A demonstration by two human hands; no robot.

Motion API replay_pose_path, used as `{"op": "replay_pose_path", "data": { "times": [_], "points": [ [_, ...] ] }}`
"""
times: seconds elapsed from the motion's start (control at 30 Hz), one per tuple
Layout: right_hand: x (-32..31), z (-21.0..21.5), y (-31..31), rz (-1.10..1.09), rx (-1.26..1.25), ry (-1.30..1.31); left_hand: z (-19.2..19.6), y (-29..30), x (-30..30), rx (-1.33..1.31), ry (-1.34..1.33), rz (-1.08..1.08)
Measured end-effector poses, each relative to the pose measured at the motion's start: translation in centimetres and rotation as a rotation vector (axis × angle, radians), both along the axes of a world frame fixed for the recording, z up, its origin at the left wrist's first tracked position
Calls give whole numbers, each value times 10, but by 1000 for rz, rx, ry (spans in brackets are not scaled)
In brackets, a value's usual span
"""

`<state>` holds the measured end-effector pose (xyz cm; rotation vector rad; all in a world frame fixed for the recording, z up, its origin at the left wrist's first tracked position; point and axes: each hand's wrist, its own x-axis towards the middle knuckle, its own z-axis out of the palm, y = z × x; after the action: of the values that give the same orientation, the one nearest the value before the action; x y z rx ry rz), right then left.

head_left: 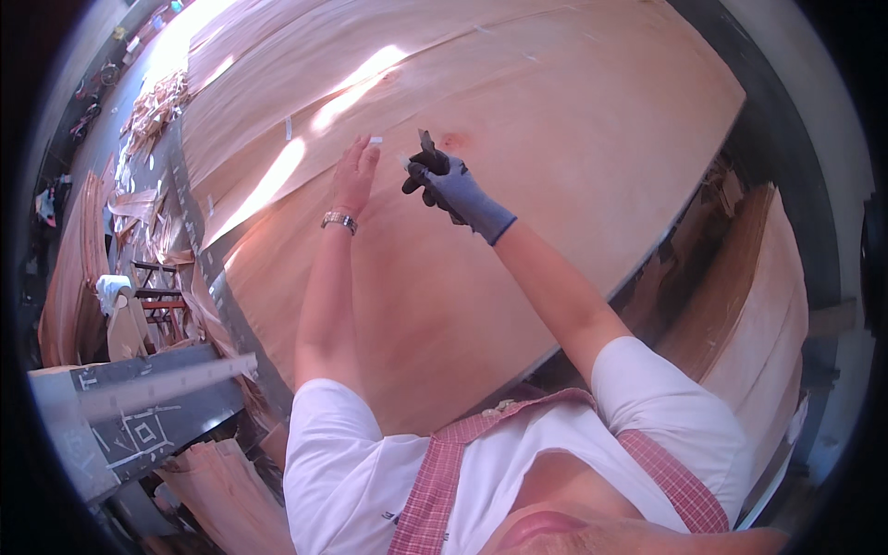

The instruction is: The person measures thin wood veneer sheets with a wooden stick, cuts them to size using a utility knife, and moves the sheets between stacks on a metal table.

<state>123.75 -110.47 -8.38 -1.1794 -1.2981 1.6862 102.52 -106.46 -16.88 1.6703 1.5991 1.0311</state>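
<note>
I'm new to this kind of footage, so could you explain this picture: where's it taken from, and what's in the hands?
There's no machine, just a person. The camera sits on their head, looking down; its wide lens bends straight edges. Before them lie large, thin tan sheets that look like wood. The gloved right hand grips a small dark tool. The bare left hand is open, with a white strip at its fingertips; I can't tell whether they touch.

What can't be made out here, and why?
In the head view:
- Tool in the gloved right hand: lower part hidden in its grip.
- White strip by the left hand: too small to tell whether held.
- Wood sheet: far side cut off by the picture's top edge.
</note>
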Motion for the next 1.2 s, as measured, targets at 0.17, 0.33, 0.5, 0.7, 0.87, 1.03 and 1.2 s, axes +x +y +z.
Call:
{"op": "replay_pose_path", "data": {
  "times": [0.17,0.33,0.5,0.7,0.87,1.03,1.2],
  "points": [
    [27,26,-91,-28,71,106,77,-119,68,-192,-680,-101],
    [15,33,-184,-169,52,51,101,-198,55,-97,-730,62],
    [-4,29,-235,-289,563,-648,87,-236,10,-6,-320,8],
    [-53,50,-238,-62,596,-1143,42,-191,-140,313,874,69],
    [-127,53,-221,29,669,-1270,60,-117,-246,508,906,78],
    [-221,79,-183,2,466,-1052,64,-69,-320,216,926,-9],
    [-290,99,-142,-75,407,-970,52,-57,-353,237,789,-28]
  ]
}}
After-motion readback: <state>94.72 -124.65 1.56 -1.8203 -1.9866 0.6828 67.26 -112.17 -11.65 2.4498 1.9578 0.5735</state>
